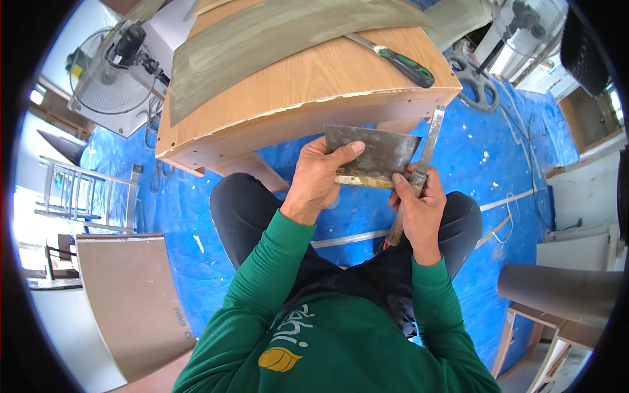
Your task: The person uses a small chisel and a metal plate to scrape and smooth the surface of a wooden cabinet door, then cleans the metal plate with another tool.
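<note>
My left hand [321, 180] grips a wide flat metal scraper blade [373, 154], its lower edge smeared with yellowish filler. My right hand [419, 206] holds a narrow putty knife [426, 147] with a wooden handle, its blade pointing up along the right edge of the wide scraper. Both hands are just below the front edge of a wooden cabinet [295, 98] lying before me. On the cabinet's top lie a curved grey-coated strip [262, 39] and a green-handled putty knife [400, 62].
Blue tarp [183, 216] covers the floor. A fan [108, 72] stands at the upper left and another fan [524, 26] at the upper right. A metal rack [78, 193] and a beige panel [134, 301] are at the left, a grey curved panel [557, 291] at the lower right.
</note>
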Tool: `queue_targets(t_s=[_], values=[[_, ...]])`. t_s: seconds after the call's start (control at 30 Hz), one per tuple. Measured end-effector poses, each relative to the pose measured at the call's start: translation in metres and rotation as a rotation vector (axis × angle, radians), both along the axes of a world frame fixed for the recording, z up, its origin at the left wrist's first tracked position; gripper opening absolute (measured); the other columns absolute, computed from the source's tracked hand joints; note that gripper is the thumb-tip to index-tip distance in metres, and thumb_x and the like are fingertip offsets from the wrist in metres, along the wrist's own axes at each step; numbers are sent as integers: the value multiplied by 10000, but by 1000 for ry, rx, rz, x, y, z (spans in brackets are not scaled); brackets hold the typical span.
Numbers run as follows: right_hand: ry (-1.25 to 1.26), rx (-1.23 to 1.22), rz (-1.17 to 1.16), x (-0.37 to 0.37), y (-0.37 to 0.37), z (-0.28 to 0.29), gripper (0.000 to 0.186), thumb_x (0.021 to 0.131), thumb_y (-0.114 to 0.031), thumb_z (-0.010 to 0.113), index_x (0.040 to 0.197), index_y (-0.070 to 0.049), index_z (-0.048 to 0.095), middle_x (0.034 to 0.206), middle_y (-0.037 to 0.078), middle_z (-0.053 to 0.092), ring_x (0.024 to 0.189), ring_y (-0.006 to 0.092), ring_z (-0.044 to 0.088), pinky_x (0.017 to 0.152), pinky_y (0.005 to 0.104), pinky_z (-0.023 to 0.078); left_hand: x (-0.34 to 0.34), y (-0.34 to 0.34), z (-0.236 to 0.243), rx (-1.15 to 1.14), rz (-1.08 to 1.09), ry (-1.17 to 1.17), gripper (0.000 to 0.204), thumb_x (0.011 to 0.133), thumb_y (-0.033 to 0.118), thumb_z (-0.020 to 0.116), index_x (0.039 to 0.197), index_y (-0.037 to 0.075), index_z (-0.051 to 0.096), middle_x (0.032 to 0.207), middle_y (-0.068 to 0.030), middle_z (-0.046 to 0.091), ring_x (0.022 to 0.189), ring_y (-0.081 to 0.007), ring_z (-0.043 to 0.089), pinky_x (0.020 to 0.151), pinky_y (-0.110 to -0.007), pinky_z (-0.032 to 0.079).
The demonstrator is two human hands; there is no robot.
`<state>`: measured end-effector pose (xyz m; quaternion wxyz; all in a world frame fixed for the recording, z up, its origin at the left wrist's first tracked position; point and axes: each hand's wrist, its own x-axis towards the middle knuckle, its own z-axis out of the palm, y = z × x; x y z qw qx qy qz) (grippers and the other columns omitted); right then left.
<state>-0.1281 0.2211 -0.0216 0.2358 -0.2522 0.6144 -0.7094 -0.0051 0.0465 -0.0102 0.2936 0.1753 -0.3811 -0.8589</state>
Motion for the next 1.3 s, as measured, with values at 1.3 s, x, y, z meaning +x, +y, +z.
queue_targets(t_s=[1.3], values=[[-100,-33,-1,8,2,-15,244,1065,-47,766,1250,-38,608,968,26,676,674,94,676,559,264,517,-1,12,7,-10,58,-112,232,1048,83,794,1252,-27,777,1160,-100,823,1031,-194,782,944,-370,633]])
